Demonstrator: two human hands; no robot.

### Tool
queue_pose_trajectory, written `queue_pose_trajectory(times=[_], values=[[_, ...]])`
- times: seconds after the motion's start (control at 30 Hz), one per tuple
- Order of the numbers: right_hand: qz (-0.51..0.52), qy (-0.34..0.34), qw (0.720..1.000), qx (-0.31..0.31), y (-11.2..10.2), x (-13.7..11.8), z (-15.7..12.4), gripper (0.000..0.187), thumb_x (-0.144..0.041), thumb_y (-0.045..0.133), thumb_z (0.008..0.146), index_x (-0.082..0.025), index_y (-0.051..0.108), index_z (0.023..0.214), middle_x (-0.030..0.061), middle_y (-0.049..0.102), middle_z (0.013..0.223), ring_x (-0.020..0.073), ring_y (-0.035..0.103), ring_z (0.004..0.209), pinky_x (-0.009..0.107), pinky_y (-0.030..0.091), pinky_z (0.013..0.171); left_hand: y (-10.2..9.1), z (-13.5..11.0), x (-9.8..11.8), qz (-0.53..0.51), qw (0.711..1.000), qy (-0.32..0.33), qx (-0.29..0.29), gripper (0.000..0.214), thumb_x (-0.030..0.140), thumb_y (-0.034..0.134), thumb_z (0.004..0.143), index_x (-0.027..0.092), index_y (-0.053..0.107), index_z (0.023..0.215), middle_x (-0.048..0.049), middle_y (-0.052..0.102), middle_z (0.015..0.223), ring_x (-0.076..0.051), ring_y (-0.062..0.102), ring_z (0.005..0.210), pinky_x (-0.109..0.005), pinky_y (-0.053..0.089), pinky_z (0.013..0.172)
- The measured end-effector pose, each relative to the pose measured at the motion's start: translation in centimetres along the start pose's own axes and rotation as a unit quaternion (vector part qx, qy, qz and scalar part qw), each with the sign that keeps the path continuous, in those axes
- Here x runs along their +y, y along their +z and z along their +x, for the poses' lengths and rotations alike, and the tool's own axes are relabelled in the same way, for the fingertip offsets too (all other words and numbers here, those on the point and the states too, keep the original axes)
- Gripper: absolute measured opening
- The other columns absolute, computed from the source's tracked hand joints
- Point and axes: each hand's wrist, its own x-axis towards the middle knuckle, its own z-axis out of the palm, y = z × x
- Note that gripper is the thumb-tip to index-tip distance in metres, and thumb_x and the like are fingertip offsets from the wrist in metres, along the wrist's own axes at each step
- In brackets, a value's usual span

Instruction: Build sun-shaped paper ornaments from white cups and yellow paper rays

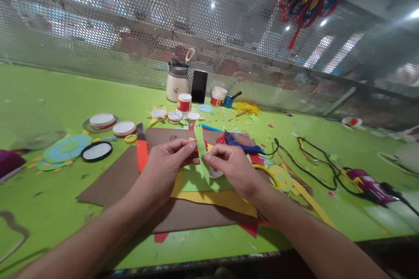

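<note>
Between my hands stands a wavy light-green paper strip point(200, 148), held upright above the stacked paper. My left hand point(166, 159) pinches at its left edge with thumb and forefinger. Lower down, the thumb and fingers of my right hand point(231, 163) close on the strip's right side. A small red piece shows behind the strip, partly hidden. Under the hands lie green paper point(193, 183), yellow paper point(212, 198) and brown sheets point(186, 217). A round whitish piece point(215, 172) sits beneath my right fingers, partly covered.
An orange utility knife point(142, 153) lies left of my hands. A blue glue gun point(240, 143) and yellow-handled scissors point(270, 173) are to the right, with a black cord point(316, 183). Behind stand a white jug point(177, 83), a phone point(199, 87) and a red-and-white tub point(184, 103).
</note>
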Motion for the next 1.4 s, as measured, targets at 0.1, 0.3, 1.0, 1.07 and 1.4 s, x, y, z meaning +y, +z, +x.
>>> queue_pose_trajectory(times=[0.1,0.3,1.0,1.07,1.4], values=[[0.005,0.002,1.000,0.001,0.07,-0.02,0.01,0.029,-0.041,0.068,0.072,-0.017,0.055,0.061,-0.0048,0.048,0.054,0.0088,0.040,0.051,0.024,0.031,0.050,0.14,-0.06,0.11,-0.018,1.000,-0.008,0.004,0.019,0.031,0.078,0.068,0.016,0.077,0.078,-0.0050,0.072,0.078,-0.015,0.060,0.070,-0.027,0.050,0.072],[0.010,0.011,1.000,0.021,0.18,-0.03,0.05,0.027,-0.038,0.069,0.069,-0.017,0.055,0.058,-0.0046,0.048,0.052,0.0089,0.040,0.051,0.025,0.030,0.050,0.19,-0.21,0.19,-0.036,0.999,-0.017,-0.005,0.015,0.029,0.077,0.069,0.016,0.076,0.074,-0.0038,0.070,0.072,-0.014,0.060,0.069,-0.026,0.050,0.073],[-0.011,0.038,0.999,0.026,0.13,-0.06,0.01,0.027,-0.038,0.072,0.066,-0.015,0.059,0.058,-0.0038,0.050,0.050,0.0087,0.040,0.050,0.024,0.032,0.051,0.34,0.18,-0.08,0.000,0.999,-0.036,0.036,0.023,0.028,0.085,0.058,0.013,0.074,0.073,-0.0027,0.068,0.071,-0.013,0.059,0.064,-0.026,0.048,0.068],[-0.017,0.040,0.999,0.029,0.13,-0.04,0.00,0.029,-0.039,0.074,0.064,-0.015,0.059,0.059,-0.0040,0.050,0.049,0.0087,0.040,0.049,0.024,0.032,0.050,0.37,0.26,-0.15,-0.001,0.999,-0.036,0.037,0.023,0.028,0.085,0.058,0.013,0.074,0.072,-0.0024,0.068,0.071,-0.013,0.059,0.064,-0.027,0.049,0.069],[-0.103,0.033,0.994,0.035,-0.20,0.17,0.14,0.034,-0.042,0.077,0.062,-0.015,0.057,0.056,-0.0022,0.054,0.052,0.0092,0.042,0.050,0.023,0.032,0.048,0.32,0.34,-0.40,-0.005,0.998,-0.040,0.040,0.019,0.023,0.083,0.057,0.013,0.072,0.068,-0.0003,0.066,0.067,-0.011,0.058,0.062,-0.025,0.048,0.066]])
